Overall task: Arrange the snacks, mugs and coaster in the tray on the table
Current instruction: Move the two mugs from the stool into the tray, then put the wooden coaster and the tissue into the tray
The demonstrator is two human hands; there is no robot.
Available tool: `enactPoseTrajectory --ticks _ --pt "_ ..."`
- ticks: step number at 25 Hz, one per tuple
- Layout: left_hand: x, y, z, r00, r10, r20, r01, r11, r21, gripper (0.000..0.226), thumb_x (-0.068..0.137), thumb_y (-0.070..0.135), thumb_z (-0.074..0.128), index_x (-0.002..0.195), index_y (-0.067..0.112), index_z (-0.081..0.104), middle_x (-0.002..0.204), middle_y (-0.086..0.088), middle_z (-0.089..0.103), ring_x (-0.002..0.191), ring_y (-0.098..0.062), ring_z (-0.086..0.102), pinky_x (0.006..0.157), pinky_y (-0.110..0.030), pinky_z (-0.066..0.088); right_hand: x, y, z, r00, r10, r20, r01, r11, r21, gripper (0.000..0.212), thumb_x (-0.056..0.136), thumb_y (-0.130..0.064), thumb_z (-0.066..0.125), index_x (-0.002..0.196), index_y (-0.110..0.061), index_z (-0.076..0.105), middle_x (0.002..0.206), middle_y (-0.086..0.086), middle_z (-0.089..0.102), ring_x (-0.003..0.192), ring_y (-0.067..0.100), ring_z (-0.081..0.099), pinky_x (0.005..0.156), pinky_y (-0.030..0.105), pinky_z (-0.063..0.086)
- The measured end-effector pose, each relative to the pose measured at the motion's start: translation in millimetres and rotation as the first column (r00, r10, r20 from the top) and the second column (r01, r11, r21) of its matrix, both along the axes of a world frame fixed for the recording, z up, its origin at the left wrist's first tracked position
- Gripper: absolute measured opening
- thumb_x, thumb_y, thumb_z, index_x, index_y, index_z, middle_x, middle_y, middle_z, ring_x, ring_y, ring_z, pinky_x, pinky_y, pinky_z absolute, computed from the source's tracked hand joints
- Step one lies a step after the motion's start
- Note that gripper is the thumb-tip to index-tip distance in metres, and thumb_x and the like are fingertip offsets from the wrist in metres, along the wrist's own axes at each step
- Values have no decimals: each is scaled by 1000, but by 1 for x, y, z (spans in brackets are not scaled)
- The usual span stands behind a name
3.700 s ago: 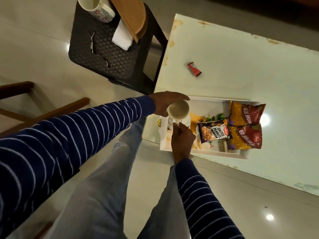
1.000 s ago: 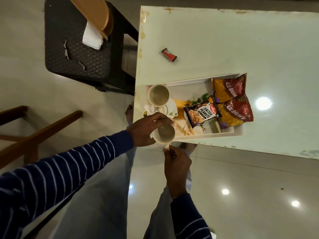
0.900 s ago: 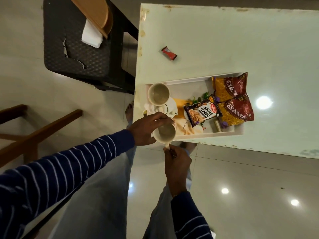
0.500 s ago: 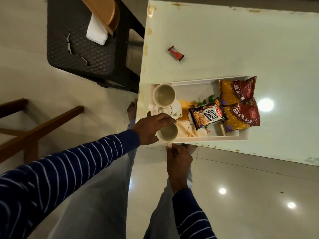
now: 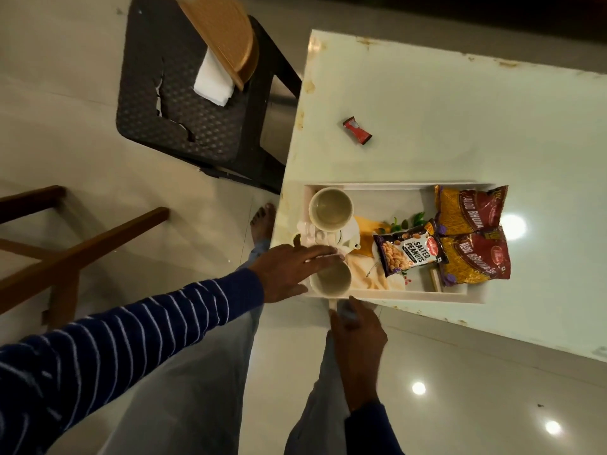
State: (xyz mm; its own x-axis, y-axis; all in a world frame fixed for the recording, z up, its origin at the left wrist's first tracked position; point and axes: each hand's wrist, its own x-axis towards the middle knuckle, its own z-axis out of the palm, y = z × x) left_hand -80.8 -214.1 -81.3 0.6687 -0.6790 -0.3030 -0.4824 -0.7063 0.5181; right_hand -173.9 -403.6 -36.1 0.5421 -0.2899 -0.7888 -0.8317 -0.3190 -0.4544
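Two mugs sit at the tray's [image 5: 394, 295] left end as your left hand [image 5: 289, 270] lies flat, fingers straight, against the near mug [image 5: 330, 279]; your right hand [image 5: 358, 336] pinches its handle. This mug looks almost placed: next, let go. Beyond, the far mug [image 5: 330, 208], a "Salted Peanuts" pack [image 5: 407, 252] and two "Aloo Bhujia" bags [image 5: 469, 236]. No coaster shows clearly.

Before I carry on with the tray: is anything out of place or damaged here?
One red wrapped snack lies loose on the table, outside the tray. The black stool beside the table has a torn seat.
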Motion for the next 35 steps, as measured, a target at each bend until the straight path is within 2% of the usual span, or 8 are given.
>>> enactPoseTrajectory --ticks 3,8,14,17,19,22,25,35 --pt "4 37 10 998 45 -34 -47 998 -39 80 78 44 79 144 27 37 140 0 55 105 -16 65 79 -29 58 26 -10 13 997 20 68 -5 978 -210 33 90 -20 71 123 -15 65 118 4 70 89 12 66 91 29 52" --pt "75 120 30 885 460 73 -456 888 -63 39 87 47 61 119 26 59 116 3 63 84 -3 59 69 -27 59 127 15 26 875 218 433 -64 937 -343 25 91 -14 69 115 -8 70 109 7 72 76 -12 53 70 -5 38" --pt "225 208 38 362 927 -94 -914 334 -232 40 88 30 70 124 15 60 118 0 63 93 3 60 76 -9 48 271 108 13 793 254 554 -214 967 -138 28 95 -23 66 120 -11 69 114 -2 69 84 8 65 67 3 47" --pt "289 234 29 138 942 -307 -971 68 -228 51 88 32 71 133 16 52 123 3 60 101 1 59 83 -13 52 329 168 -4 867 203 456 -227 974 -2 31 95 -29 65 120 -12 70 110 -7 70 95 8 65 77 3 48" --pt "317 239 19 68 905 -420 -987 0 -159 56 89 37 70 137 18 48 129 3 58 110 -8 59 95 -29 53 359 199 -18 918 149 367 -194 977 88 33 95 -35 62 118 -13 70 108 -4 72 94 8 63 85 23 54" --pt "333 241 -3 140 865 -482 -990 113 -84 57 89 37 70 139 19 48 130 2 59 117 -14 57 102 -39 50 388 234 -38 930 133 342 -199 967 163 26 97 -38 58 106 -15 68 88 -11 65 77 1 60 72 23 51" --pt "334 243 -22 248 861 -445 -968 239 -76 52 89 41 70 132 16 56 130 -5 61 121 -20 57 104 -41 47 401 250 -49 936 138 324 -199 966 163 35 97 -41 59 125 -21 61 103 -17 63 90 -4 62 71 9 53" --pt "331 245 -6 361 870 -336 -903 235 -361 24 88 21 72 106 7 67 107 -7 67 102 -18 63 84 -26 55 399 257 -45 943 14 332 -79 980 183 60 84 -44 76 127 -21 41 124 0 58 104 9 63 77 16 56"
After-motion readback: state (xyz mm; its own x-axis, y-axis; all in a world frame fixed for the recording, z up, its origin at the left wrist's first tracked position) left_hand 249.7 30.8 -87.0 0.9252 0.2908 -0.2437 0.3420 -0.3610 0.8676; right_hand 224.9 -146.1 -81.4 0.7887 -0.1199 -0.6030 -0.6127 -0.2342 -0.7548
